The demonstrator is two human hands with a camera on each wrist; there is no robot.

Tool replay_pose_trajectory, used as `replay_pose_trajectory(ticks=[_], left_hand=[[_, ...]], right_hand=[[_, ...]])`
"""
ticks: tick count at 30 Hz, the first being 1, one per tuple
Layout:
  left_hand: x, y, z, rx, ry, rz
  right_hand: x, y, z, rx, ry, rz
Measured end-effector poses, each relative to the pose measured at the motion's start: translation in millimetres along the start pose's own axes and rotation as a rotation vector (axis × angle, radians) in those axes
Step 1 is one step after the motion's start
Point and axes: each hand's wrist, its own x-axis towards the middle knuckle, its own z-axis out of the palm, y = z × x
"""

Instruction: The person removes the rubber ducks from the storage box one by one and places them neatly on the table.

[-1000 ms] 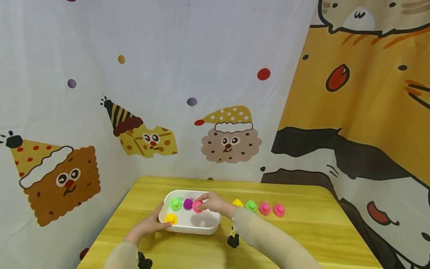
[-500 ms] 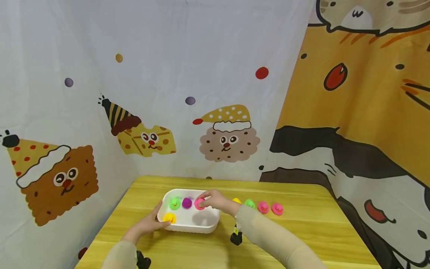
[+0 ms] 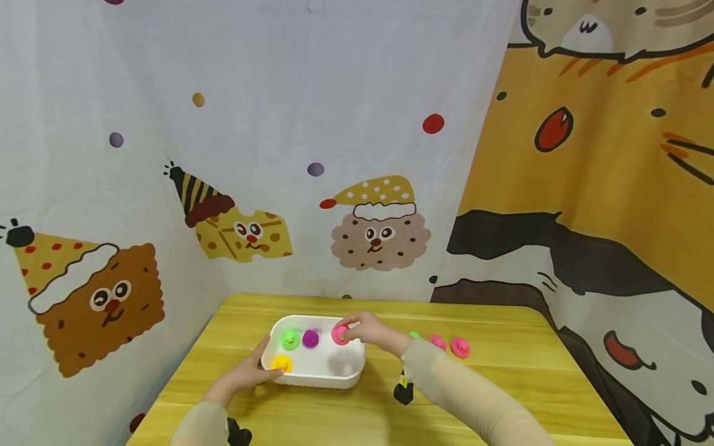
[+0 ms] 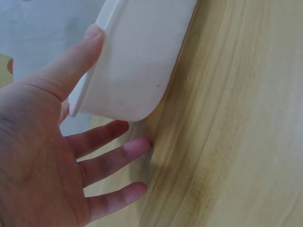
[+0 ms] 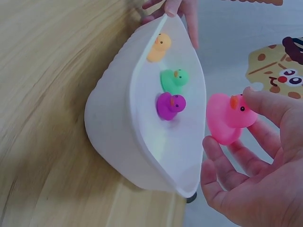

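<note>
A pink rubber duck (image 5: pixel 225 118) is pinched between the thumb and fingers of my right hand (image 3: pixel 370 330), above the right part of a white plastic basin (image 3: pixel 315 379). My left hand (image 4: pixel 42 142) grips the basin's left corner, thumb on the near rim and the index finger mostly hidden; its other fingers stick out below. Inside the basin sit a green duck (image 5: pixel 173 80), a purple duck (image 5: pixel 170 105) and a yellow duck (image 5: pixel 160 47). The green and purple ones are side by side toward the back, and the yellow one is near my left thumb.
Right of the basin, pink ducks (image 3: pixel 460 347) stand in a row on the wooden table (image 3: pixel 519 384), with a green duck (image 3: pixel 414 334) partly behind my right arm. A cartoon-printed cloth (image 3: pixel 268 93) hangs behind the table.
My right hand has moved right and slightly up with the pink duck, away from the purple one. Its arm now covers the yellow duck in the row. My left hand keeps its hold.
</note>
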Motion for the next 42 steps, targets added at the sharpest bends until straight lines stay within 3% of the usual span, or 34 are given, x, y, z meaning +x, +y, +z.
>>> replay_pose_trajectory(ticks=[7, 12, 42], left_hand=[[-0.3, -0.8, 0.6, -0.024, 0.000, 0.007], [0.7, -0.6, 0.3, -0.047, -0.012, 0.003], [0.4, -1.4, -1.4, -0.021, -0.013, 0.001]], right_hand=[[-6.2, 1, -10, 0.022, -0.021, -0.009], [-10.1, 1, -16, -0.008, 0.006, 0.010], [-40.2, 19, -54, -0.016, 0.016, 0.015]])
